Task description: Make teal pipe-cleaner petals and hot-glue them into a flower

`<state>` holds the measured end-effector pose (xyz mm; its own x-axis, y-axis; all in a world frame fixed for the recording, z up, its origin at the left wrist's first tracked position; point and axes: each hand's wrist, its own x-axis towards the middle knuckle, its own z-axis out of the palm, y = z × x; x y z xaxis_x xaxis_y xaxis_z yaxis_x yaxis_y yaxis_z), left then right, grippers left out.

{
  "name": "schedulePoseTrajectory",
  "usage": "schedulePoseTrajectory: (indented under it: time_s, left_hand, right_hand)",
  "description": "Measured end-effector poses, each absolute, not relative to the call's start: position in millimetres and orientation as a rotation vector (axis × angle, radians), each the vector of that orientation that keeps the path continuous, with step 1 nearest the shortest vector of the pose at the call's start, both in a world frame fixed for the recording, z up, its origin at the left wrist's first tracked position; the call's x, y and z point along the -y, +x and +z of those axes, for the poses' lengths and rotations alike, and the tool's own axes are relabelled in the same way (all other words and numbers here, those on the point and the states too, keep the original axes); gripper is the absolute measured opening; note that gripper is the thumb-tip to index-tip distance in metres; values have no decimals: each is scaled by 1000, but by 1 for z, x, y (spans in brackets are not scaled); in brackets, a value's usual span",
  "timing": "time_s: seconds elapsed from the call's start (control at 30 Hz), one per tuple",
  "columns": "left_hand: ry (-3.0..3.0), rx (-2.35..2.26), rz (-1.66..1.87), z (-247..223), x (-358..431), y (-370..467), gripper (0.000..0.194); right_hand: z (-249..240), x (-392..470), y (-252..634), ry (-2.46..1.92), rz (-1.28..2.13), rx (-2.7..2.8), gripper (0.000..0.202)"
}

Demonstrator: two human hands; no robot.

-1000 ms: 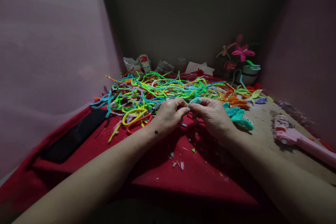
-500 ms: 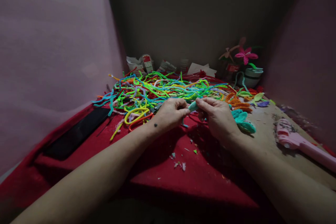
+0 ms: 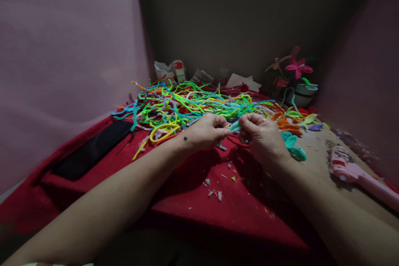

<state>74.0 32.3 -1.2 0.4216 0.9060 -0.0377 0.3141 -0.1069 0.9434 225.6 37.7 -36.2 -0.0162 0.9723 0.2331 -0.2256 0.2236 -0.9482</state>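
The left hand (image 3: pixel 208 133) pinches one end of a teal fuzzy piece (image 3: pixel 235 126). The right hand (image 3: pixel 263 137), fingers curled, grips the other.

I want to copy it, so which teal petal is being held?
The teal petal pinched between the left hand and right hand; the other teal petals lie bunched together, right of the right hand.

In mid-frame, the left hand (image 3: pixel 208 133) and right hand (image 3: pixel 263 135) are hiding the ends of a teal piece (image 3: pixel 235 126). The right edge is cutting off a pink tool (image 3: pixel 361 177). At upper centre, a red-and-white packet (image 3: pixel 179 71) is bearing print too small to read.
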Motion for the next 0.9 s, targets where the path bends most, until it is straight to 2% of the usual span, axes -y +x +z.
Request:
schedulePoseTrajectory:
  time_s: [0.1,0.3,0.43,0.5,0.57,0.67,0.9]
  left_hand:
    - [1602,-1048,763,-4,-35,74,17]
    - [1556,-1028,897,-10,-35,76,17]
    - [1612,-1103,825,-1,-34,70,18]
    - [1632,-1101,908,6,-34,65,15]
    - [1591,-988,1007,10,-35,61,22]
    - [1491,-803,959,9,-37,59,29]
    - [1456,-790,862,3,-40,58,19]
  right_hand:
    - [-35,-36,223,-828,1176,1126,19]
    - [-39,-31,213,-713,1465,1161,20]
    - [-38,-30,215,-800,1393,1175,23]
    - [-34,-30,218,-839,1365,1199,23]
    - [-31,-28,219,-846,1409,1255,23]
    - [-27,-24,219,-795,1515,1359,20]
    - [-26,-19,218,-693,1626,1443,17]
